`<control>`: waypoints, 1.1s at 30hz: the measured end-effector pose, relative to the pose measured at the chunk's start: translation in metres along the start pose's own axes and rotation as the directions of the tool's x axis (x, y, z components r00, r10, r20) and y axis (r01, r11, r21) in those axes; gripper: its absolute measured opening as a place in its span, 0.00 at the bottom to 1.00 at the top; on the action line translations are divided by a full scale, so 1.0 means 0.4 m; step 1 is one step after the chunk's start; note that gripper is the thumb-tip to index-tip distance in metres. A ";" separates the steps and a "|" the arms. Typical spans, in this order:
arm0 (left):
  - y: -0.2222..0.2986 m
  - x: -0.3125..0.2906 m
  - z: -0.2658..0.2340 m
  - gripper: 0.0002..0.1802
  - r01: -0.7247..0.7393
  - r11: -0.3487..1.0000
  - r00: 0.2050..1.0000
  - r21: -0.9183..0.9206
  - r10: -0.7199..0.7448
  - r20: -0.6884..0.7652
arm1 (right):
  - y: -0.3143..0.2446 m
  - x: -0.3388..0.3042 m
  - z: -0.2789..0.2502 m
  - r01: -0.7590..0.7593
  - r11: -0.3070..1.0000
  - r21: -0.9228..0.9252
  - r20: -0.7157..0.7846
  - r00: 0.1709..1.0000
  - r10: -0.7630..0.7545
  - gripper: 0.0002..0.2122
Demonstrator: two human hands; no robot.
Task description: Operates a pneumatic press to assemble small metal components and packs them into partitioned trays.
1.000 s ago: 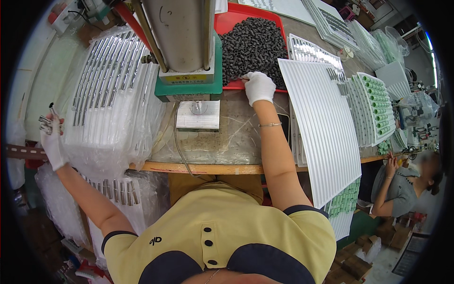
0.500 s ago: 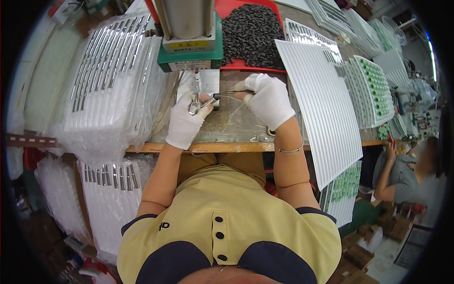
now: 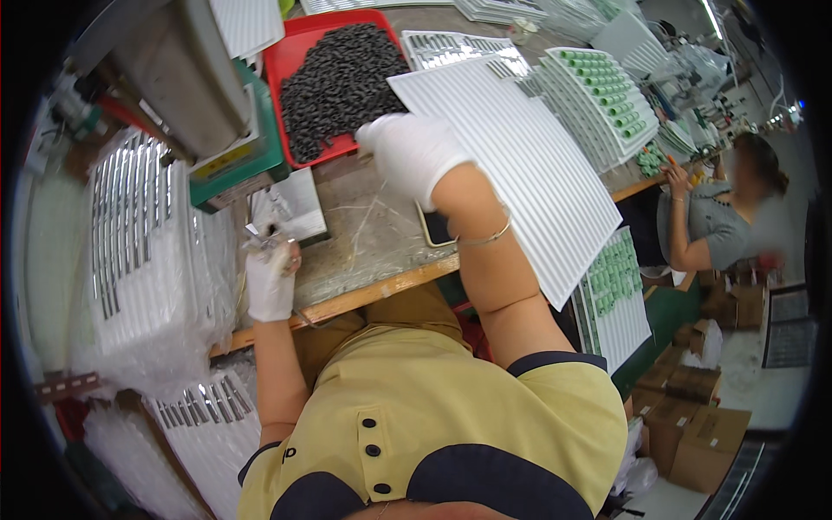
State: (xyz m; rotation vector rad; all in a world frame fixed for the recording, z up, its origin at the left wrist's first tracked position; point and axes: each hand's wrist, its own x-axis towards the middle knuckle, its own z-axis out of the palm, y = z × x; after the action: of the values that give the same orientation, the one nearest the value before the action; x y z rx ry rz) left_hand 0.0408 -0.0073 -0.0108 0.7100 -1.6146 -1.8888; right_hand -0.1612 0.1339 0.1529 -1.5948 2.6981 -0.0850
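My left hand (image 3: pixel 271 282), in a white glove with bare fingertips, is closed on a small shiny metal part (image 3: pixel 260 236) at the front of the press. Beside it lies the flat metal plate (image 3: pixel 305 204) of the press base. My right hand (image 3: pixel 414 156), also gloved, is over the table next to the near right corner of a red tray (image 3: pixel 305 159). Small black tubular pieces (image 3: pixel 342 82) are heaped in that tray. Motion smears the right fingers, and whether they hold anything is not visible.
The green-based press (image 3: pixel 277 130) stands left of the tray. Wrapped racks of shiny metal tubes (image 3: pixel 130 234) are at the left. A white ribbed sheet (image 3: pixel 520 165) leans at the right, near racks with green pieces (image 3: pixel 607 95). Another person (image 3: pixel 702 217) sits farther right.
My right hand has left the metal part and moved to the red tray's edge. My left hand stays at the press with the part. The view has turned to the right.
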 end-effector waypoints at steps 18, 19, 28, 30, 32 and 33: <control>-0.010 0.017 0.023 0.17 0.060 0.997 0.998 -0.041 -0.060 -0.005 | 0.835 0.056 0.199 -0.848 0.529 -0.038 -0.059 0.530 0.846 0.19; -0.009 0.013 0.026 0.17 0.063 0.997 0.998 -0.038 -0.064 -0.020 | 0.859 0.063 0.205 -0.841 0.540 -0.039 -0.052 0.542 0.839 0.19; 0.014 0.002 0.025 0.13 0.052 0.999 0.997 -0.007 -0.052 0.056 | 0.933 0.086 0.175 -0.797 0.594 -0.110 -0.156 0.604 0.781 0.19; -0.015 -0.001 -0.003 0.12 0.062 0.974 0.997 -0.220 -0.051 0.056 | 0.946 0.064 0.233 -0.818 0.558 -0.139 -0.111 0.573 0.812 0.20; -0.020 -0.013 -0.016 0.11 0.084 0.903 0.996 -0.422 -0.066 0.056 | 0.943 0.055 0.267 -0.841 0.532 -0.104 -0.012 0.535 0.844 0.21; -0.003 -0.024 -0.019 0.11 0.147 0.967 0.989 -0.207 -0.142 0.040 | 0.913 0.054 0.251 -0.845 0.523 -0.109 -0.027 0.529 0.848 0.21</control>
State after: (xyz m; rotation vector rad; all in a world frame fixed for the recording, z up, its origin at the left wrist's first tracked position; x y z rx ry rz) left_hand 0.0527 -0.0057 -0.0126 0.7331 -1.3828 -2.1419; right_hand -0.4878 0.2863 0.0350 -0.0846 3.1366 0.1000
